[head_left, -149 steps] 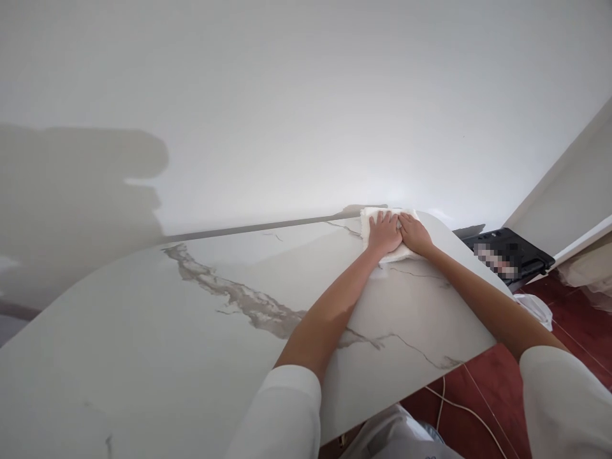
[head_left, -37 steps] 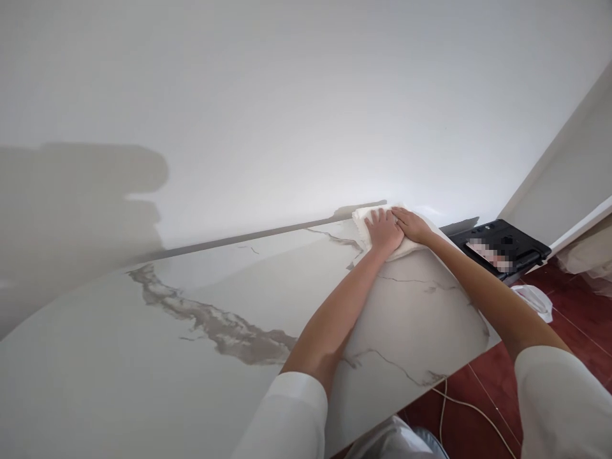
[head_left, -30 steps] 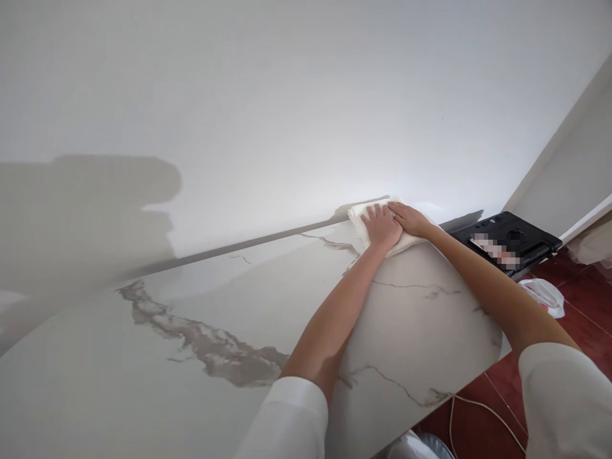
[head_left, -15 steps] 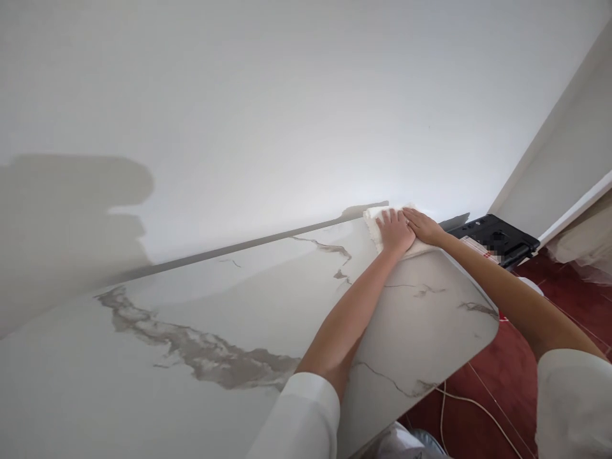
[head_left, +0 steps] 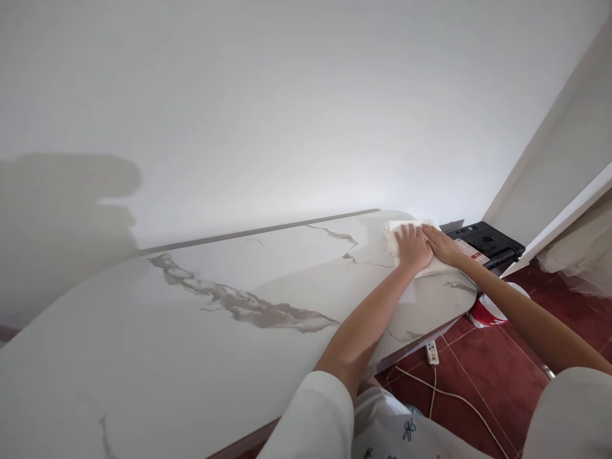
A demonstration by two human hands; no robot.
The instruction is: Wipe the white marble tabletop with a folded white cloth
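A white cloth lies flat on a marble-patterned tabletop, near its far right end. My left hand presses on the cloth from above, with its fingers spread. Beside it, my right hand also rests on the cloth, fingers stretched out flat and pointing left. The two hands touch or nearly touch. Both arms reach forward over the table, and part of the cloth is hidden under the hands.
A white wall runs along the table's far edge. Past the right end sits a black case. On the red tiled floor are a power strip, its cable and a red and white bag-like item.
Both hands and the cloth have slid toward me along the tabletop's right end, away from the wall. The view has shifted, and the power strip now shows.
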